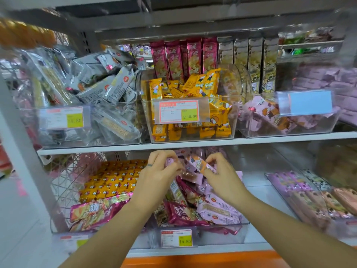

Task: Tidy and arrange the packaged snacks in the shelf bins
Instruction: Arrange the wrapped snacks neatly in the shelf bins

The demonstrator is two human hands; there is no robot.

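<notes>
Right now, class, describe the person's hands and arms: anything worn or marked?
The left forearm and right forearm are bare, without sleeves, gloves or watch. The left hand has a thin dark band round one finger; the right hand shows none.

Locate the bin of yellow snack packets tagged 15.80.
Head view, middle of the upper shelf: the yellow-packet bin stands between the grey-packet bin on its left and the pink-packet bin on its right.
</notes>
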